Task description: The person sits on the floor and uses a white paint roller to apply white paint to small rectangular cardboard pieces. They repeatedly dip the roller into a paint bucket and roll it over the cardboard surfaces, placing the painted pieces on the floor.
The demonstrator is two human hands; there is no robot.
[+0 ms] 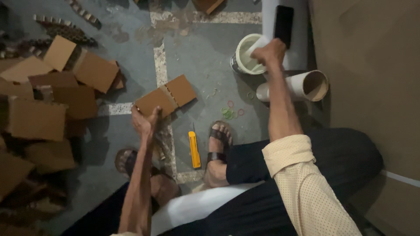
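Left hand (144,122) grips a flat brown cardboard piece (166,96), fingers and thumb pinched on its near edge, and the piece juts out beyond the fingertips, held clear of the floor. Just to the right of that hand, lower down, lies a yellow utility knife (194,150) on the grey concrete floor (201,57), beside a sandalled foot (218,144). Out past the hand's left side, a heap of brown cardboard sheets (48,105) spreads wide. Right hand (270,52) now, fingers curled tight over the rim of a white round plastic container (245,54); whether it pinches anything inside, cannot tell. Right behind its knuckles sits a black phone (284,24) on a white surface. Under the wrist, a white paper tube (302,85) lies on its side, and a scatter of coloured rubber bands (231,110) is near the forearm
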